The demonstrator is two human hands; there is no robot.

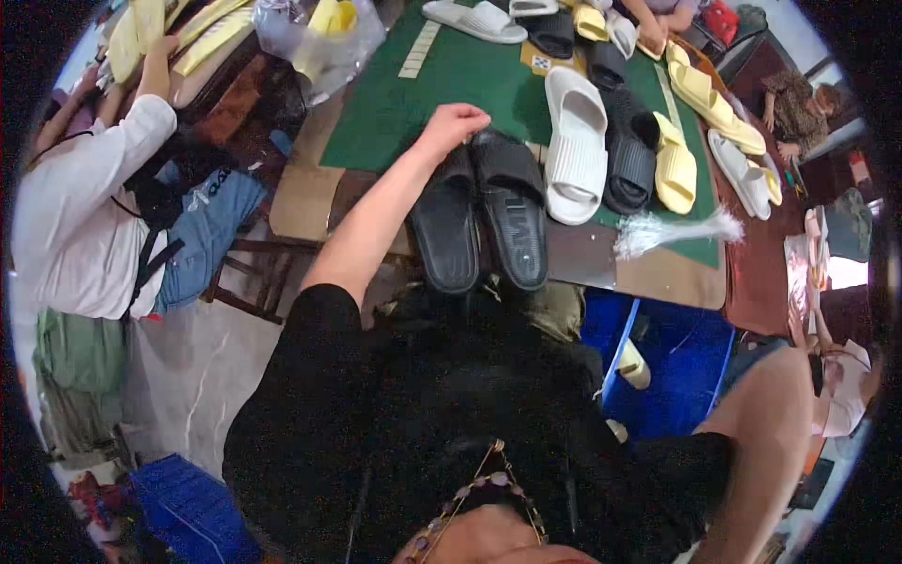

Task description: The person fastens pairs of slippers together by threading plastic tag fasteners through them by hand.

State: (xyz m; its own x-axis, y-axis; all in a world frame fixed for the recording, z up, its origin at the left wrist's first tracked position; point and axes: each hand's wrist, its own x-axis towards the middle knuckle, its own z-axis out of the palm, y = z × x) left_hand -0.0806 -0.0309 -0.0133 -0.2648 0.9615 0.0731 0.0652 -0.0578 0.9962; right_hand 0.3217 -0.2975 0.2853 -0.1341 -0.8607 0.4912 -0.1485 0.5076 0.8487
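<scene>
The left hand [453,124] reaches forward over the counter [658,273] and closes its fingers on the far ends of two black slides [479,221], which lie side by side, touching, pointing away from the person — gripped together at that end, seemingly so both can be handled as a pair. The slides rest near the counter's front edge, partly on a green mat [413,103] and partly on brown cardboard. The right hand cannot be made out; only an upper arm shows at the lower right, so whether it grasps anything I cannot tell. Just right of the pair lies a white slide [575,146], then another black pair [628,150] and yellow slides [675,169], laid in a row. A bundle of white ties [672,230] lies near the edge. At the left sits another person in a white top [85,216].
</scene>
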